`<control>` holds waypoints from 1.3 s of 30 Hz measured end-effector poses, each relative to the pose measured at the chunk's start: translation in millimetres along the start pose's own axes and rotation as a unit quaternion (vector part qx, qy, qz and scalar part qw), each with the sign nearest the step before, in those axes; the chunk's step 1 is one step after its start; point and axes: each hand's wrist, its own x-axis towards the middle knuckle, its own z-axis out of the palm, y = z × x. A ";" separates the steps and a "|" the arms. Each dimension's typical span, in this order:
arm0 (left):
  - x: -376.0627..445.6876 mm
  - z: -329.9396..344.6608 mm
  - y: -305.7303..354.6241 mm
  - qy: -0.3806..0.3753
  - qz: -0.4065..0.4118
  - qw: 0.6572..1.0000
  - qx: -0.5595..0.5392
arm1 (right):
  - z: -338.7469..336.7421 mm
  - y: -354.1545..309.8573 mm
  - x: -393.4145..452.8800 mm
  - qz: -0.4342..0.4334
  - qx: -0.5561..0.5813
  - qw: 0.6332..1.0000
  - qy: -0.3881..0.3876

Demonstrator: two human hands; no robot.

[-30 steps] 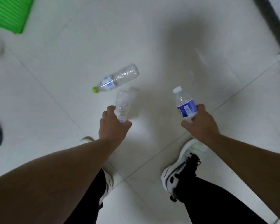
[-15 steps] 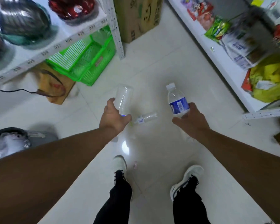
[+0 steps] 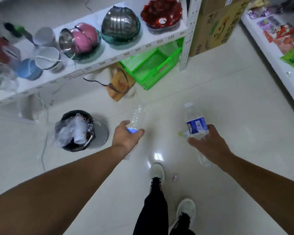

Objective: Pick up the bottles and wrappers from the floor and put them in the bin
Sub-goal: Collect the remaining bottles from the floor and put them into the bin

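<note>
Bin (image 3: 98, 133) now nearer, hands (image 3: 126, 138) gripping bottles (image 3: 196, 124)

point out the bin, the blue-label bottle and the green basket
bin (image 3: 67, 116): head view, on its dark rim at the upper left.
blue-label bottle (image 3: 196, 125): head view, on the blue label, held in the right hand.
green basket (image 3: 148, 68): head view, on its mesh floor under the shelf.

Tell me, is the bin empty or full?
Nearly full. The bin beside the shelf has clear plastic and white crumpled rubbish heaped up to its rim and spilling over one side.
</note>
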 end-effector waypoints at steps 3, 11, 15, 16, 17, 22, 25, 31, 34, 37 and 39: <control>-16.8 -30.2 -42.3 0.021 -0.046 0.998 -0.041 | 35.1 -6.3 -8.0 0.001 0.019 0.999 -0.026; -15.9 -98.6 -156.4 0.029 -0.092 0.984 -0.151 | 141.1 -32.0 -40.9 -0.006 -0.060 0.989 -0.132; 6.4 -136.7 -211.7 0.036 -0.114 0.974 -0.191 | 199.8 -65.2 -45.8 -0.014 -0.091 0.988 -0.127; 12.5 -149.6 -225.1 0.030 -0.112 0.973 -0.198 | 216.5 -75.6 -45.9 -0.009 -0.090 0.988 -0.125; 17.5 -164.6 -238.2 0.025 -0.110 0.972 -0.206 | 234.3 -86.1 -46.5 -0.001 -0.091 0.988 -0.123; 35.4 -250.5 -298.1 0.040 -0.126 0.975 -0.178 | 328.4 -143.4 -53.2 0.035 -0.091 0.987 -0.129; 43.9 -297.8 -334.0 0.062 -0.159 0.976 -0.137 | 380.5 -184.4 -51.7 0.035 -0.098 0.985 -0.140; 89.8 -320.4 -344.9 0.067 -0.112 0.986 -0.103 | 444.0 -245.8 -38.2 0.015 -0.119 0.982 -0.146; 122.9 -307.2 -323.5 0.061 -0.114 0.987 -0.098 | 459.4 -257.2 -17.2 -0.005 -0.170 0.975 -0.144; 157.0 -279.9 -310.7 0.081 -0.104 0.987 -0.094 | 482.9 -255.4 16.9 -0.025 -0.214 0.965 -0.147; 183.8 -256.2 -310.8 0.083 -0.098 0.988 -0.081 | 508.9 -247.5 48.1 -0.045 -0.223 0.963 -0.145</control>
